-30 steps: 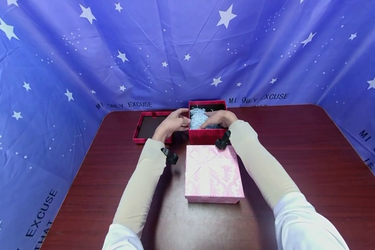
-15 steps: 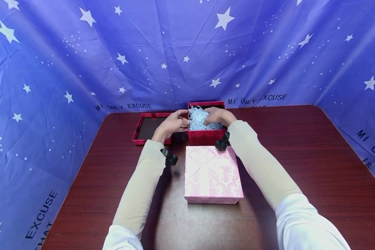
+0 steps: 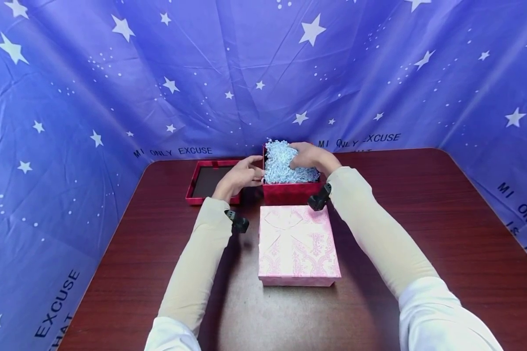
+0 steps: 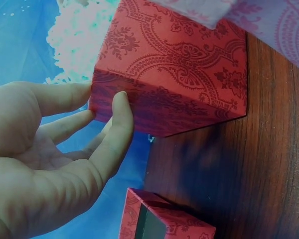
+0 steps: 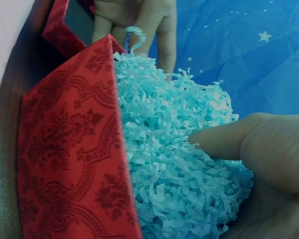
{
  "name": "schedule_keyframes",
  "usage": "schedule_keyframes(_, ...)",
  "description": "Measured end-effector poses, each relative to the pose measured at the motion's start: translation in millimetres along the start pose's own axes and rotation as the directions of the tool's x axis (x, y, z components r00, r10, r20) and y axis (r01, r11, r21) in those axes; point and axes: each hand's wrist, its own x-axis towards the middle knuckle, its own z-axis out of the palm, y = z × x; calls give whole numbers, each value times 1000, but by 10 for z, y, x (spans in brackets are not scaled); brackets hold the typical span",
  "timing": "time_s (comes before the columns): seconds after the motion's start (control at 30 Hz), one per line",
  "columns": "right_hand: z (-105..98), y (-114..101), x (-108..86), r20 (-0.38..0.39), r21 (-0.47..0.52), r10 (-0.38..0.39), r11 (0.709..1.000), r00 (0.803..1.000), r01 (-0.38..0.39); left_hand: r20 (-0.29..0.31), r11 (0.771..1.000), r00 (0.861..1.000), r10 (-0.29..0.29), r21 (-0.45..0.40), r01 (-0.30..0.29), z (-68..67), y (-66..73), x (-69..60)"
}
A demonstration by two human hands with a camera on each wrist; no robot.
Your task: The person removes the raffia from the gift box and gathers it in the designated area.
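A red patterned box (image 3: 292,194) stands near the back of the table, its top uncovered. Light blue shredded paper (image 3: 277,163) bulges above its rim. My right hand (image 3: 313,157) grips this paper, with the thumb (image 5: 217,140) pressed into it and the other fingers hidden behind or under the clump. On the box's left side, my left hand (image 3: 239,178) touches the wall with its fingertips. The left wrist view shows those fingers (image 4: 65,97) extended and spread against the red wall, not wrapped round it.
Left of the box lies a red lid (image 3: 196,200), dark inside facing up, partly behind my left hand. A pink patterned gift box (image 3: 298,248) with a bow on its lid stands in front. A blue star-print curtain (image 3: 228,73) hangs behind the table.
My right hand has dug into the shredded paper and raised it, so the clump now stands higher above the rim. My left hand stays at the box's left side.
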Motion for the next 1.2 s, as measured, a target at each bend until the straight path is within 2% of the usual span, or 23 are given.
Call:
schedule_keyframes(0.3, -111, -19, -89, -47, -20, -52, 998, 998, 51, 1, 1000, 1000, -1, 2, 1, -1, -9, 6)
schedule_keyframes(0.57, -227, -85, -215, -69, 11, -80, 997, 994, 81, 3, 1000, 1000, -2, -15, 2, -4, -10, 8)
schedule_keyframes(1.2, -513, -79, -479, -138, 19, -89, 996, 986, 92, 1, 1000, 1000, -1, 2, 1, 6, -3, 2)
